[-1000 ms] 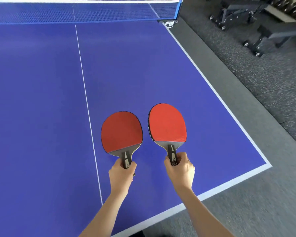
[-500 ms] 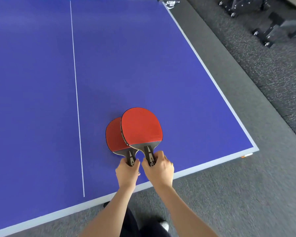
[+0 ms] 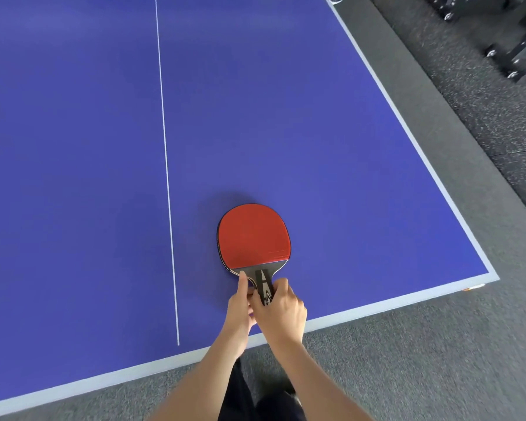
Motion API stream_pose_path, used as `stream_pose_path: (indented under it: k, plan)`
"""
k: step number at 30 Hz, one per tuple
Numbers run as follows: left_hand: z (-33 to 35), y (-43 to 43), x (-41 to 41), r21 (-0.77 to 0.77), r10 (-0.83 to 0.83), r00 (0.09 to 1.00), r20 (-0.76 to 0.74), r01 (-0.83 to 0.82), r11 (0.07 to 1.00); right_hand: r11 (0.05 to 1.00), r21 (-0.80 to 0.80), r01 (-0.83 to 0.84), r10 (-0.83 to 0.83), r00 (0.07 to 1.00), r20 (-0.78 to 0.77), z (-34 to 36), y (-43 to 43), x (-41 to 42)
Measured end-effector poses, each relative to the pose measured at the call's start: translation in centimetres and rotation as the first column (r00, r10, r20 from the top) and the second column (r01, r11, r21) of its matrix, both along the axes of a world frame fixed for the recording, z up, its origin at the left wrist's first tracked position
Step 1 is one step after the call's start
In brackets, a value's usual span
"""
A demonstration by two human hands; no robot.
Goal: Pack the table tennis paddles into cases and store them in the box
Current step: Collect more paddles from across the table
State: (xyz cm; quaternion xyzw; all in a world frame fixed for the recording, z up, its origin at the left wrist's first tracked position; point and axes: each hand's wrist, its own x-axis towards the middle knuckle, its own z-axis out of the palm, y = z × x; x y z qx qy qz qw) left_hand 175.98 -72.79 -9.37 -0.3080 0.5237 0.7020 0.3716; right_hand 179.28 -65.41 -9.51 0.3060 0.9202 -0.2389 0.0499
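Two red-faced table tennis paddles are stacked one on the other above the blue table (image 3: 316,132), near its front edge. Only the top paddle (image 3: 254,235) shows in full; a thin dark rim of the lower paddle (image 3: 221,256) peeks out at the left. My right hand (image 3: 281,311) grips the dark handles from the right. My left hand (image 3: 240,308) holds them from the left, its forefinger stretched along the blade's neck. No case and no box are in view.
A white centre line (image 3: 166,177) runs down the table left of the paddles. Grey carpet (image 3: 407,360) lies beyond the table's front and right edges. Dark gym equipment (image 3: 510,53) on wheels stands at the upper right. My dark trouser legs show below.
The two paddles, held apart a second ago, have come together into one stack. My hands have closed in on the joined handles, and the view has tipped down toward the table's front edge.
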Motion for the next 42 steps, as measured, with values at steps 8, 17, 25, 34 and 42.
stream_pose_path:
  k: [8,17,25,34,42]
  plan:
    - [0.3,0.4,-0.4,-0.017,-0.079,0.986,-0.146,0.077,0.997,0.997,-0.079,0.0,-0.011,0.99,-0.142,-0.4,1.1,0.2]
    - [0.7,0.4,1.0,-0.167,-0.189,0.957,-0.218,0.154,0.974,0.455,-0.798,0.396,-0.452,0.874,0.176,1.6,6.5,-2.9]
    - [3.0,6.0,7.6,-0.247,-0.502,0.807,-0.31,0.442,0.863,0.329,-0.846,0.419,-0.636,0.761,0.129,1.6,14.1,4.8]
    - [6.3,20.2,17.1,-0.227,-0.689,0.592,-0.418,0.666,0.71,0.24,-0.902,0.358,-0.834,0.552,-0.003,7.0,28.0,19.6]
    - [9.2,31.9,22.2,-0.243,-0.789,0.4,-0.467,0.799,0.55,0.186,-0.92,0.345,-0.943,0.325,-0.068,9.3,37.8,28.2]
